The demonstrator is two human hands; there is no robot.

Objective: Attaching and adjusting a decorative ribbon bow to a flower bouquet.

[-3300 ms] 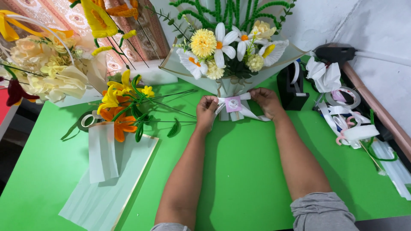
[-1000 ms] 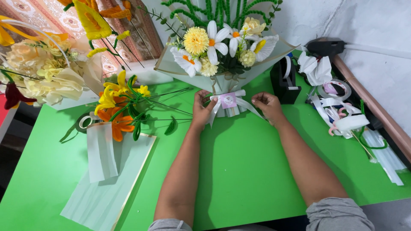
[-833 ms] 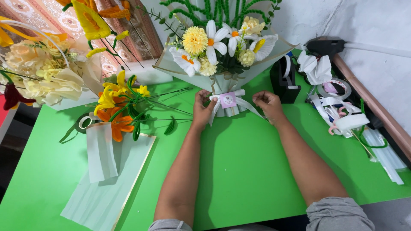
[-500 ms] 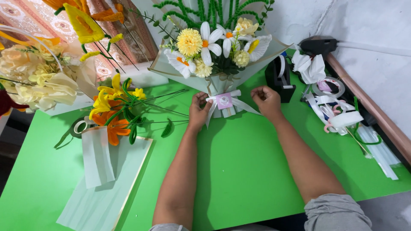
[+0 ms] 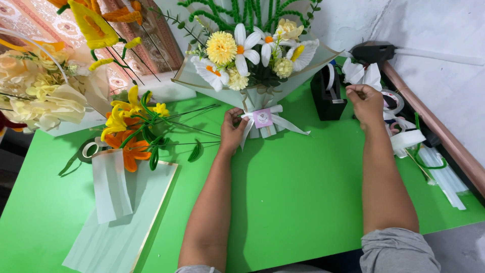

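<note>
A wrapped bouquet (image 5: 252, 55) of yellow and white flowers lies on the green table (image 5: 303, 192), heads pointing away from me. A white ribbon bow with a small pale tag (image 5: 262, 118) ties its neck. My left hand (image 5: 232, 129) grips the bouquet's neck just left of the bow. My right hand (image 5: 366, 101) is off to the right, fingers pinched together beside a black tape dispenser (image 5: 326, 96). Whether tape sits between those fingers is not visible.
Loose yellow and orange lilies (image 5: 129, 131) lie at the left over pale wrapping sheets (image 5: 121, 217). Cream flowers (image 5: 35, 96) fill the far left. A black glue gun (image 5: 376, 50), white ribbon scraps (image 5: 404, 136) and clear glue sticks (image 5: 444, 174) crowd the right edge.
My right hand has left the ribbon bow and moved right to the tape dispenser. My left hand stays on the bouquet's neck.
</note>
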